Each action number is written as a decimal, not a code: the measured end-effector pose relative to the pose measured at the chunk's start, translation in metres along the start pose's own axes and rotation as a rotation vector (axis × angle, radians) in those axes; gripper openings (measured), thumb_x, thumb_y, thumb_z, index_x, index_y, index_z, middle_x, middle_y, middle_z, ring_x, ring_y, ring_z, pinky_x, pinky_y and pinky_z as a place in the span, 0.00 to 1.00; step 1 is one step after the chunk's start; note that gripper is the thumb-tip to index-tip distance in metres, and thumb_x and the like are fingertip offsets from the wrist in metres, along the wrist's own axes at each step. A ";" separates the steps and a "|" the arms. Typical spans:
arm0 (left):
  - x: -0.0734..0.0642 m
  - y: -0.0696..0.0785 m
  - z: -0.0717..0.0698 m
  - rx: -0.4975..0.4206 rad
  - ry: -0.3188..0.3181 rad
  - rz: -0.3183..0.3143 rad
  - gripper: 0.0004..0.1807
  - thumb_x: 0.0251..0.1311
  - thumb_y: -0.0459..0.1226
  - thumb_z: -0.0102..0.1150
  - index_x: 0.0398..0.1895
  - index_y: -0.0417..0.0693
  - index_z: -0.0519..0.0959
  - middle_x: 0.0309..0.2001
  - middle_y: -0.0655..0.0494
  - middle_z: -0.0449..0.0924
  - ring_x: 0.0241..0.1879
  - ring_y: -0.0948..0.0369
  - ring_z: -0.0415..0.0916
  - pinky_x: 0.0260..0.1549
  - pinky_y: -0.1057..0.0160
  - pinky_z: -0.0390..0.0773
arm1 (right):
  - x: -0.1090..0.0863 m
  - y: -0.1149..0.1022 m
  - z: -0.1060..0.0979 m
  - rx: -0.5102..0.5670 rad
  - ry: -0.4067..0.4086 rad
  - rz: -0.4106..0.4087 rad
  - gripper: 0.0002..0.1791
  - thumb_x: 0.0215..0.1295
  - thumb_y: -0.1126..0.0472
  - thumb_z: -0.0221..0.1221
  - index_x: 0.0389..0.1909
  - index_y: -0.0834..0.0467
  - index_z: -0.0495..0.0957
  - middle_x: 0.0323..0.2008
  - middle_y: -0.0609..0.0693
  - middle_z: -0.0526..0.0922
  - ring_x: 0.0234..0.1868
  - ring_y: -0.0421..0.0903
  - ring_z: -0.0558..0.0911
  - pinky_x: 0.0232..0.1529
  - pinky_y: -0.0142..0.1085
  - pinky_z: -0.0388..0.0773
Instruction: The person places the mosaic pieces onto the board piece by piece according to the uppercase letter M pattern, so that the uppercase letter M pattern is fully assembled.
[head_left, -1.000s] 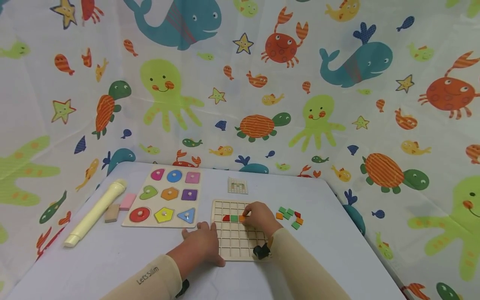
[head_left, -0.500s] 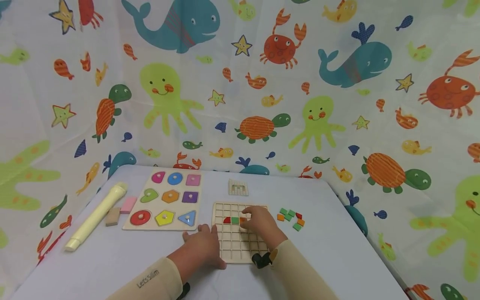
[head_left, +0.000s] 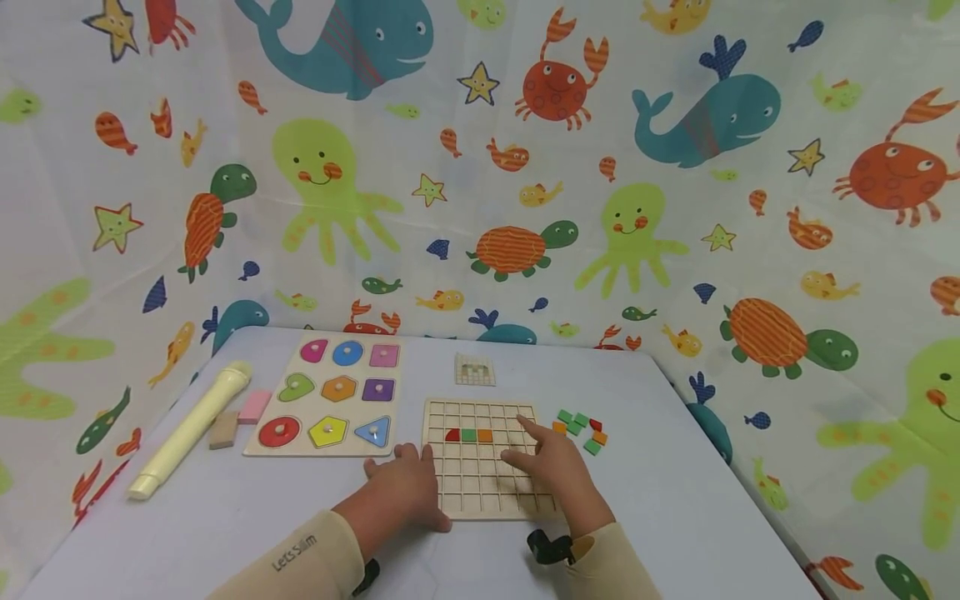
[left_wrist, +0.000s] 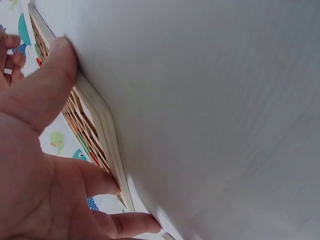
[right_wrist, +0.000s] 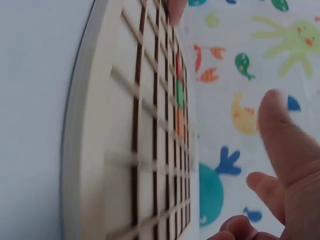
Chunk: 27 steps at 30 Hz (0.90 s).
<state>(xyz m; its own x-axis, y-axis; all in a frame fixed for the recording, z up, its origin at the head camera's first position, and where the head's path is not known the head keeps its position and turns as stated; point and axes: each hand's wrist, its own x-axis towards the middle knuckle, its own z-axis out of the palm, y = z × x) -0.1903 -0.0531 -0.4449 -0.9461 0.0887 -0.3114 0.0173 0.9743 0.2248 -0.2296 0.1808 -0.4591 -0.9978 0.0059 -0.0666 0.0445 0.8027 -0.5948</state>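
Note:
A wooden grid board (head_left: 476,479) lies flat on the white table. In one of its rows sit a red quarter-round tile (head_left: 453,435), a green square tile (head_left: 468,435) and an orange square tile (head_left: 485,435), side by side. My left hand (head_left: 405,490) rests at the board's near left corner. In the left wrist view its thumb (left_wrist: 60,62) and extended fingers touch the board's rim (left_wrist: 107,122). Over the board's right side hovers my right hand (head_left: 564,471), thumb and index finger spread apart, holding nothing; the right wrist view shows the same gap.
Loose green, orange and red tiles (head_left: 574,427) lie right of the board. Behind it is a small pattern card (head_left: 475,371). A knobbed shape puzzle (head_left: 309,407), a pink block (head_left: 255,406), a wooden block (head_left: 222,429) and a pale yellow microphone-shaped stick (head_left: 191,429) are on the left.
My right hand has let go of the orange tile, which stays beside the green one, and has drawn back to the right with its fingers spread. The left hand has stayed in place.

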 end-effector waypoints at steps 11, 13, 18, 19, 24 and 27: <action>-0.002 0.001 -0.002 -0.010 -0.006 0.000 0.65 0.37 0.60 0.87 0.77 0.36 0.68 0.69 0.28 0.68 0.66 0.33 0.74 0.71 0.19 0.57 | 0.011 0.069 -0.043 -0.119 0.021 0.103 0.44 0.62 0.42 0.75 0.77 0.48 0.72 0.46 0.58 0.84 0.43 0.51 0.78 0.41 0.45 0.79; -0.002 0.000 -0.002 -0.011 -0.007 0.000 0.66 0.37 0.60 0.87 0.77 0.36 0.68 0.69 0.28 0.68 0.66 0.33 0.74 0.71 0.19 0.57 | 0.015 0.079 -0.053 -0.151 -0.010 0.139 0.44 0.61 0.44 0.76 0.77 0.48 0.72 0.49 0.58 0.84 0.45 0.52 0.78 0.47 0.49 0.81; -0.001 0.001 -0.002 -0.021 -0.007 -0.013 0.66 0.37 0.60 0.87 0.78 0.36 0.67 0.69 0.28 0.68 0.67 0.33 0.72 0.71 0.19 0.56 | 0.029 0.099 -0.072 -0.191 -0.060 0.192 0.40 0.61 0.49 0.77 0.74 0.50 0.76 0.58 0.62 0.84 0.52 0.56 0.80 0.58 0.58 0.82; -0.001 0.001 -0.002 -0.024 -0.008 -0.014 0.66 0.37 0.59 0.87 0.78 0.36 0.67 0.69 0.28 0.68 0.68 0.33 0.72 0.71 0.19 0.56 | 0.032 0.102 -0.075 -0.194 -0.065 0.191 0.39 0.61 0.51 0.77 0.73 0.50 0.77 0.60 0.62 0.83 0.54 0.57 0.80 0.59 0.59 0.81; -0.003 0.002 -0.003 -0.019 -0.009 -0.007 0.66 0.38 0.59 0.87 0.78 0.36 0.67 0.69 0.28 0.68 0.66 0.33 0.74 0.71 0.19 0.56 | 0.046 0.113 -0.079 -0.215 -0.095 0.161 0.33 0.61 0.55 0.77 0.69 0.49 0.82 0.63 0.62 0.83 0.61 0.59 0.79 0.64 0.62 0.79; -0.004 0.003 -0.003 -0.018 -0.006 -0.001 0.65 0.38 0.59 0.87 0.77 0.35 0.67 0.69 0.28 0.68 0.64 0.32 0.76 0.71 0.19 0.56 | 0.055 0.116 -0.079 -0.245 -0.115 0.144 0.30 0.62 0.56 0.77 0.66 0.48 0.84 0.64 0.61 0.83 0.64 0.61 0.79 0.66 0.63 0.77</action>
<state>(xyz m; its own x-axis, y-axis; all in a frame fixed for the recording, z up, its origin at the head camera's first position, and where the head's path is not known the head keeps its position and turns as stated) -0.1876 -0.0514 -0.4400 -0.9441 0.0894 -0.3174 0.0108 0.9704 0.2411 -0.2830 0.3216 -0.4682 -0.9693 0.0732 -0.2348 0.1573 0.9184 -0.3629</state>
